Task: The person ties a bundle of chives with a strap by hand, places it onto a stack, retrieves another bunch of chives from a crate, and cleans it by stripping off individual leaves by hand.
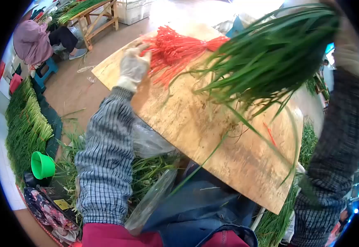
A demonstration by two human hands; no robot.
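My left hand (133, 68), in a pale glove, is over the far left edge of the wooden board (229, 164). Its fingers are apart beside a heap of red plastic ties (175, 49), and I see nothing held in them. Raised at the upper right, my right hand (346, 39) is blurred and partly cut off by the dark border of the view. It grips a bunch of long green chives (270, 53), whose leaves fan out leftward over the board. One loose red tie (270, 133) lies on the board's right side, among bits of soil and stray leaves.
Piles of green stalks (27, 127) line the left wall, with a green bowl (43, 165) in front. Loose leaves lie below the board. A seated person (33, 41) is by a wooden bench (89, 18), and a blue stool (45, 72) stands there.
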